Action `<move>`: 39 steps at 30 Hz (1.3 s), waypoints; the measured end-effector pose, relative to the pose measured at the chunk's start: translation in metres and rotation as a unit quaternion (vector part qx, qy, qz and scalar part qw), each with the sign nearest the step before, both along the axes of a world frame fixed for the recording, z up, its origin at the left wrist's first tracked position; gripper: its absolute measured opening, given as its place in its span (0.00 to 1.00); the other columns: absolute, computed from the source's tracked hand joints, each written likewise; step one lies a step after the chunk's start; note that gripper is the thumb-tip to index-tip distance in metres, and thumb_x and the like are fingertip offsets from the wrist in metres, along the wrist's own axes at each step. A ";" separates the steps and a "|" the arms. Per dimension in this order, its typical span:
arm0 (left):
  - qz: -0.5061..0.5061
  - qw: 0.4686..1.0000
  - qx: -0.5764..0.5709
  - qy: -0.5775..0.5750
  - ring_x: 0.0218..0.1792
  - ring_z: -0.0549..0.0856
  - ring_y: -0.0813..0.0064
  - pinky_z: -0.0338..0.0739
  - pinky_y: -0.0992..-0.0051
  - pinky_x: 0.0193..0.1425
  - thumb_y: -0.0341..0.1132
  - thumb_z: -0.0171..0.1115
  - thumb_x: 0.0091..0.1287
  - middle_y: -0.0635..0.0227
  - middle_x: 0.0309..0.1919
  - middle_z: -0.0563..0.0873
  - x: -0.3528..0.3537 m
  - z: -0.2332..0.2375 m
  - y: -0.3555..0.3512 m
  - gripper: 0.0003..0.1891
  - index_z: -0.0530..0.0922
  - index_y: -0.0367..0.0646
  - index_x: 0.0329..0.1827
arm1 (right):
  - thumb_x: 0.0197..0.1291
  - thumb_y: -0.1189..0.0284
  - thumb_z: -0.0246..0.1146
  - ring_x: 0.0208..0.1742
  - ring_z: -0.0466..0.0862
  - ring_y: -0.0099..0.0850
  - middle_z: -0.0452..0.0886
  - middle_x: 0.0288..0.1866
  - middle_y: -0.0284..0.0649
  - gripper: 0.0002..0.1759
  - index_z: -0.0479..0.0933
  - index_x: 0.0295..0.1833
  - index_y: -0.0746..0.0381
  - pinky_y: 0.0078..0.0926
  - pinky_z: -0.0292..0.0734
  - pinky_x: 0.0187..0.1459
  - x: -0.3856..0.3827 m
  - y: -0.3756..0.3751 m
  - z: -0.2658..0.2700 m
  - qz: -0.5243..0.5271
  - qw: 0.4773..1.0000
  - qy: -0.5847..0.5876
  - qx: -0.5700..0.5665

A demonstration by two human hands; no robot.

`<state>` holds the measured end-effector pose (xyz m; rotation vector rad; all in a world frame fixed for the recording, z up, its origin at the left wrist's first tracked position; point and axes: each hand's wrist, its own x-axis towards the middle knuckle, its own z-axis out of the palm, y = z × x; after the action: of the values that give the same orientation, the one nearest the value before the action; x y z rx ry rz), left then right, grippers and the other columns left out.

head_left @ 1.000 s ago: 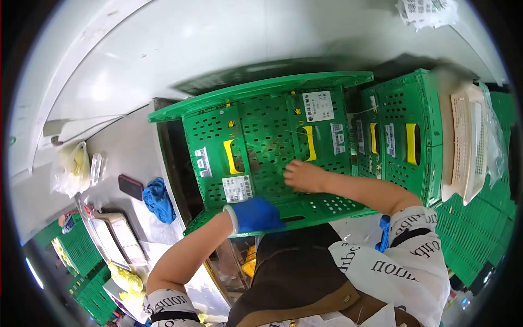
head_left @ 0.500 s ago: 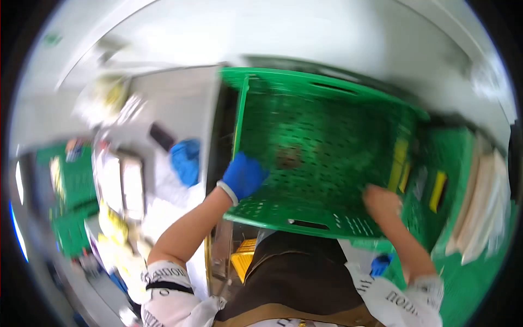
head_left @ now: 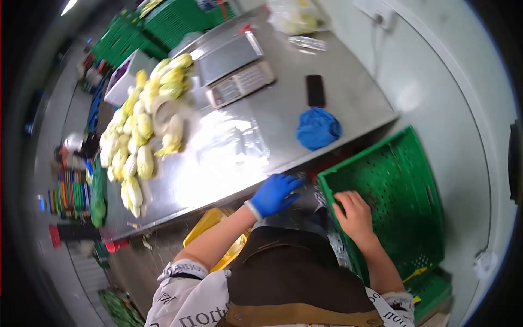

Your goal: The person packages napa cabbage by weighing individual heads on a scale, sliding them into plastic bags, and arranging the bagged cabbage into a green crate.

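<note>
Two hands forward, right hand point(head_left: 357, 215) gripping crate point(head_left: 400, 182) (left hand point(head_left: 275, 193) splayed)

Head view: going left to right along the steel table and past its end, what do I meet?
Pile of pale yellow-green cabbages → grey weighing scale with keypad → crumpled blue cloth → green perforated plastic crate. The flat black phone lies directly beyond the cloth, so I left it out of the order.

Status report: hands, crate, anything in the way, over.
Left hand gloved, open, at table edge. Right hand curled on green crate rim. Blue cloth and phone on table, apart from crate.
</note>
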<state>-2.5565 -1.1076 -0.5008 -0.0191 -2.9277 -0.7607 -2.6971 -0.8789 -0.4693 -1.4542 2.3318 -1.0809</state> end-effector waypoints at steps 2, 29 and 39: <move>0.122 0.989 0.042 -0.071 0.46 0.79 0.56 0.73 0.61 0.50 0.37 0.64 0.59 0.57 0.51 0.80 0.071 0.002 -0.032 0.26 0.71 0.43 0.62 | 0.51 0.73 0.65 0.50 0.76 0.45 0.77 0.48 0.46 0.18 0.74 0.49 0.65 0.39 0.72 0.51 0.000 -0.063 -0.006 0.070 0.997 0.029 -0.009; 0.590 0.631 0.347 0.365 0.33 0.84 0.68 0.77 0.72 0.41 0.35 0.51 0.71 0.57 0.39 0.86 0.265 -0.001 -0.500 0.16 0.76 0.34 0.55 | 0.63 0.62 0.60 0.62 0.73 0.39 0.73 0.61 0.46 0.27 0.67 0.63 0.63 0.35 0.69 0.61 0.202 -0.451 -0.054 0.181 0.895 -0.342 0.222; 0.392 0.848 0.353 0.049 0.38 0.84 0.53 0.77 0.66 0.44 0.34 0.58 0.67 0.52 0.39 0.85 0.224 -0.022 -0.250 0.15 0.77 0.37 0.54 | 0.62 0.69 0.59 0.58 0.77 0.38 0.75 0.57 0.47 0.28 0.61 0.65 0.66 0.34 0.73 0.58 0.132 -0.457 -0.028 -0.009 0.697 -0.717 -0.010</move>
<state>-2.3324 -1.3575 -0.5231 1.0695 -2.0454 -1.4853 -2.5648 -1.3358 -0.4969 -0.1720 1.1067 -1.4123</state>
